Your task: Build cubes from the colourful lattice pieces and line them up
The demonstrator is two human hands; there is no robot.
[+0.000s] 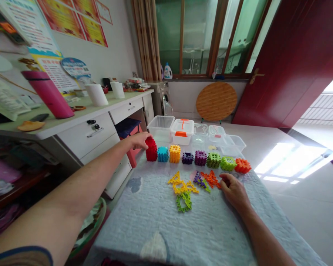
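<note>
My left hand [141, 140] is closed on the upper part of a tall red stack of interlocking blocks [151, 150] at the left end of a row. To its right stand cubes of the same kind: blue [162, 154], yellow [174, 153], dark purple [188, 158], purple [200, 157], olive green [213, 160], light green [228, 163] and orange [243, 165]. My right hand [235, 190] rests on the cloth with loosely curled fingers, beside flat orange pieces [211, 179]. Nearby lie loose yellow pieces [180, 186], a purple piece [199, 179] and a green piece [184, 202].
Behind the row are clear plastic boxes [161, 129], one lidded box with orange clips [182, 132], and clear lids [233, 143]. A patterned cloth [155, 221] covers the table. At left stands a desk [97, 118]; below it is a bin [101, 214].
</note>
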